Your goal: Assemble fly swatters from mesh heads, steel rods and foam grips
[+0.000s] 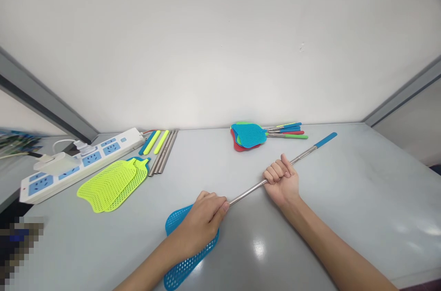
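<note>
One blue swatter (246,193) runs through left grip (205,218) and right grip (282,181).

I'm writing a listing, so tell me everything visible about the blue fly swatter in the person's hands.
The swatter has a broad blue head, perforated and plastic-looking, a slim, shiny, metal-looking shaft and a blue grip at the far end. It slants from near left to far right over the gray tabletop; whether it touches is unclear. The left hand grasps it at the shaft's head end, hiding part of the head; the right hand wraps the shaft, short of the grip.
</note>
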Demonstrator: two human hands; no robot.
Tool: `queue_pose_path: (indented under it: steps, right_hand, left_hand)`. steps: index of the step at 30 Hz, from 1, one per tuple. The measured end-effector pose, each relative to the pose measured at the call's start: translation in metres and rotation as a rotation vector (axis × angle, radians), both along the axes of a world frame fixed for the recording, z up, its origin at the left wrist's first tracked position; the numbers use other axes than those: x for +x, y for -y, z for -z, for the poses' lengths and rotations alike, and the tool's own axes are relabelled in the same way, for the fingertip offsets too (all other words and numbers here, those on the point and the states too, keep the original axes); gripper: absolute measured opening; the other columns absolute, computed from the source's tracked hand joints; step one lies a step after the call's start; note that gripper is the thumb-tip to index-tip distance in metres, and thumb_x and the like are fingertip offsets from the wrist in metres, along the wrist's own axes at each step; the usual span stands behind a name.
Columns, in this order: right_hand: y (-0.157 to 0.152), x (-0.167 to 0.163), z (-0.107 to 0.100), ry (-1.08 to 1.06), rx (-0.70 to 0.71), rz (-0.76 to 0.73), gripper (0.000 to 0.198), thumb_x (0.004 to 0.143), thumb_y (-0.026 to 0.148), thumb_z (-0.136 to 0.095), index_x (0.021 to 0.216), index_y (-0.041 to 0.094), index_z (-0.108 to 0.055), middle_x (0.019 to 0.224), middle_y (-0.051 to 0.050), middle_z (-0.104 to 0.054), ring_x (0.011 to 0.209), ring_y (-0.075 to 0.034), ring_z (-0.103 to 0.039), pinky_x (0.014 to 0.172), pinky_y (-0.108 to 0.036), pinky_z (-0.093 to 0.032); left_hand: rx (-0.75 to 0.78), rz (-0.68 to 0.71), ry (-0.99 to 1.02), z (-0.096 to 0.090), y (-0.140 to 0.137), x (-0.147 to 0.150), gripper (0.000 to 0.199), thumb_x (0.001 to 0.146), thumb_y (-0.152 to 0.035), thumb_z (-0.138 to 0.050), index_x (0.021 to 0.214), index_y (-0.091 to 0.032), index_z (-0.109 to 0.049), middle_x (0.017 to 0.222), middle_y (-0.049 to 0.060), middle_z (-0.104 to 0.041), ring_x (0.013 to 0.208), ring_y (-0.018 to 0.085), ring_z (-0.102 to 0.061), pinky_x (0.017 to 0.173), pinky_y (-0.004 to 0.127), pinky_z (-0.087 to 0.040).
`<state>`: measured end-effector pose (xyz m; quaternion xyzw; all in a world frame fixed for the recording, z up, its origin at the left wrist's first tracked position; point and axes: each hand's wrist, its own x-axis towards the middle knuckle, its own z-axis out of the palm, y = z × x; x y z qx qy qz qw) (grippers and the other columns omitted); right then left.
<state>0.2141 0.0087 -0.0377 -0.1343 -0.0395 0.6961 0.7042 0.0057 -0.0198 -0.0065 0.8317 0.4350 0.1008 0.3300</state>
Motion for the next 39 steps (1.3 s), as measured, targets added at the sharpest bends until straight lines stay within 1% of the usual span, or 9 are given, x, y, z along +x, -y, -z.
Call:
queue_pose_path:
  steps: [8, 16, 22, 28, 32, 39]
  right_hand:
    - [0.002, -0.005, 0.003, 0.035, -0.027, -0.004, 0.046, 0.080, 0.027, -0.041, 0.045, 0.019, -0.013, 0.040, 0.007, -0.009, 0.035, -0.008, -0.009, 0.033, -0.022, -0.019]
    - [0.009, -0.019, 0.000, 0.095, -0.052, -0.008, 0.047, 0.079, 0.028, -0.044, 0.046, 0.019, -0.012, 0.039, 0.007, -0.010, 0.036, -0.008, -0.011, 0.034, -0.022, -0.020]
    - [0.011, -0.019, -0.009, 0.133, -0.021, -0.023, 0.045, 0.079, 0.028, -0.044, 0.046, 0.018, -0.015, 0.040, 0.007, -0.013, 0.036, -0.008, -0.015, 0.036, -0.022, -0.023]
    - [0.007, -0.014, -0.011, 0.164, -0.002, -0.067, 0.041, 0.080, 0.027, -0.043, 0.047, 0.018, -0.020, 0.044, 0.006, -0.018, 0.038, -0.007, -0.023, 0.040, -0.023, -0.028]
    - [0.005, -0.013, -0.010, 0.145, 0.019, -0.084, 0.036, 0.080, 0.027, -0.042, 0.050, 0.018, -0.025, 0.047, 0.005, -0.022, 0.040, -0.007, -0.026, 0.043, -0.024, -0.031]
    - [0.002, -0.008, -0.013, 0.048, 0.040, -0.128, 0.029, 0.079, 0.025, -0.044, 0.054, 0.017, -0.031, 0.050, 0.005, -0.026, 0.044, -0.008, -0.030, 0.048, -0.024, -0.034]
  left_hand:
    - [0.026, -0.022, -0.019, 0.000, 0.001, 0.001, 0.032, 0.087, -0.031, -0.021, 0.061, -0.020, -0.036, 0.061, -0.002, -0.041, 0.067, 0.014, -0.040, 0.071, 0.030, -0.036]
    - [0.056, 0.003, -0.005, 0.005, 0.000, 0.002, 0.032, 0.087, -0.030, -0.022, 0.060, -0.019, -0.033, 0.060, -0.002, -0.038, 0.065, 0.014, -0.038, 0.069, 0.030, -0.035]
    - [0.150, 0.044, 0.003, 0.006, -0.005, 0.002, 0.030, 0.087, -0.025, -0.024, 0.060, -0.018, -0.033, 0.058, -0.003, -0.037, 0.060, 0.012, -0.036, 0.070, 0.031, -0.033]
    - [0.213, 0.042, -0.030, 0.008, -0.009, 0.001, 0.028, 0.087, -0.025, -0.025, 0.062, -0.018, -0.037, 0.060, -0.002, -0.040, 0.062, 0.013, -0.037, 0.066, 0.029, -0.033]
    - [0.238, 0.041, -0.067, 0.009, -0.010, 0.000, 0.029, 0.087, -0.027, -0.025, 0.062, -0.018, -0.037, 0.061, -0.001, -0.042, 0.063, 0.013, -0.038, 0.066, 0.028, -0.033]
    - [0.248, 0.045, -0.098, 0.006, -0.011, 0.001, 0.031, 0.087, -0.030, -0.024, 0.062, -0.018, -0.037, 0.062, -0.002, -0.043, 0.062, 0.013, -0.039, 0.068, 0.028, -0.033]
